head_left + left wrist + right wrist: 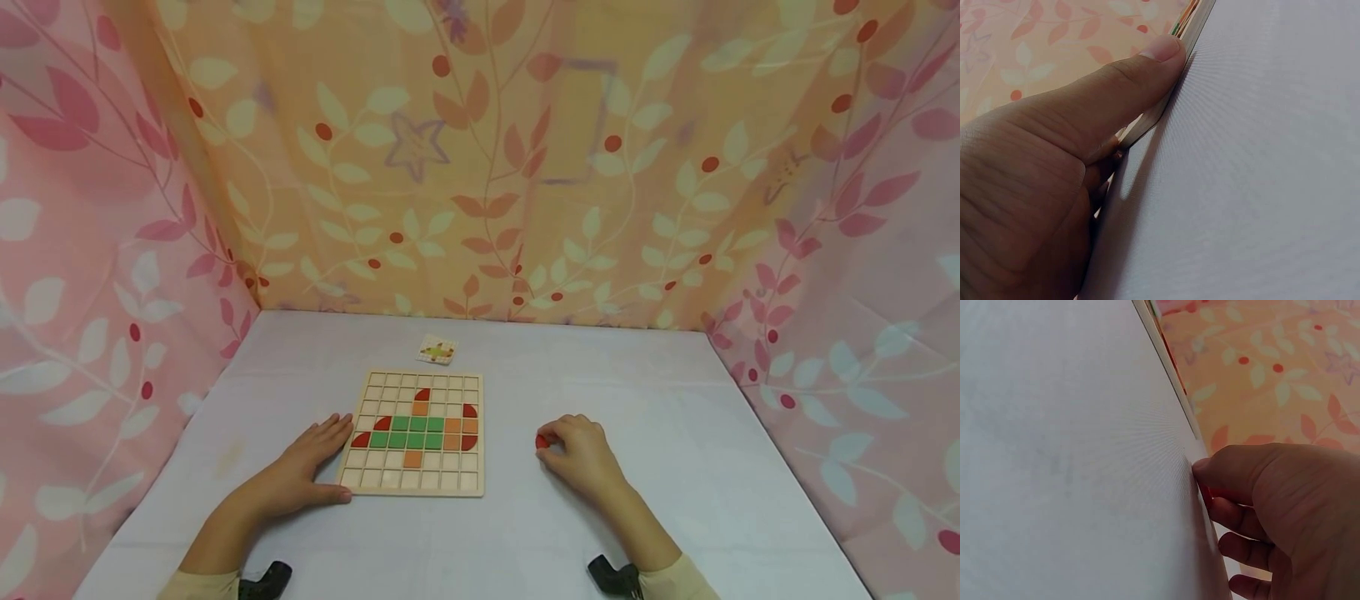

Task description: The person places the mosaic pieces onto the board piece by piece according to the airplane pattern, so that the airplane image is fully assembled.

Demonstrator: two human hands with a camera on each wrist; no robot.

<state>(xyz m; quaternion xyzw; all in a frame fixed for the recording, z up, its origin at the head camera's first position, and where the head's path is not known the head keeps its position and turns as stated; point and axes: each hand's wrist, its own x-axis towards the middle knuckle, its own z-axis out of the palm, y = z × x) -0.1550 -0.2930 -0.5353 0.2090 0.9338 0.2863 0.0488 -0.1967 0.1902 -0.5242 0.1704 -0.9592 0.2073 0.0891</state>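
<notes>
A square wooden grid board [373,478] lies on the table, holding green squares [408,439], orange squares [412,459] and red quarter-round pieces [469,442]. My left hand [307,467] rests against its left side, fingers stretched along the edge and thumb at the near left corner. In the left wrist view the straight thumb [1163,53] touches the board's rim. Right of the board, my right hand [585,454] pinches a small red piece [541,442] between thumb and fingers, low over the table. Most of that piece is hidden by the fingers in the right wrist view.
A small pattern card [438,350] lies just behind the board. The white table [600,358] ends at a yellow leaf-print cloth [480,167] at the back, with pink printed cloths on both sides.
</notes>
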